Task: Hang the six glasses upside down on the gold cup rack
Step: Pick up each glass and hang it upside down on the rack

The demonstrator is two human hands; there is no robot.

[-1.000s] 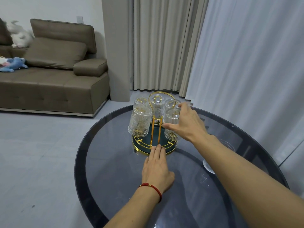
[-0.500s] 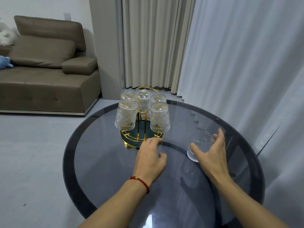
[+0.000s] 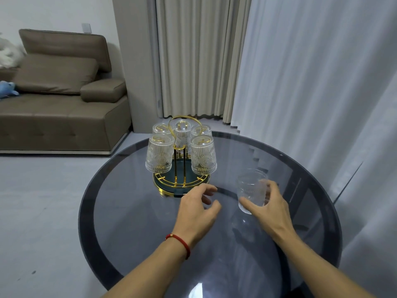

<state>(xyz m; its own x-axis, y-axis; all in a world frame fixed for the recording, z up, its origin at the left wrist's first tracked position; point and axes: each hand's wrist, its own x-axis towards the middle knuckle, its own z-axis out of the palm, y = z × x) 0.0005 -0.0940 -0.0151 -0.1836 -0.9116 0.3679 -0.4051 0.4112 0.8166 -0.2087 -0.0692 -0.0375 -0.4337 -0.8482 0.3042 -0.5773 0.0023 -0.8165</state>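
— What's nearest you, going out from the round smoked-glass table (image 3: 120,211)?

— The two forearms over its near edge. The right hand (image 3: 269,208) has thumb and fingers curled round the clear ribbed drinking glass (image 3: 251,190), low on its wall. That glass stands upright on the tabletop, mouth up, long axis vertical, just right of the rack. The left hand (image 3: 196,208) hangs loosely curled over the table, holding nothing, near the rack's base.

— How would it handle, do you reckon?

— Light but brittle, I'd say, and slick on that glass top. The ribbing should help; gripping round the middle of the wall looks safest, since it must be turned mouth-down.

— And beyond?

— The gold wire cup rack with a dark round tray (image 3: 181,181), towards the table's far side. Five matching glasses (image 3: 203,155) hang on it, mouths down. One peg remains, I'd guess, at the front.
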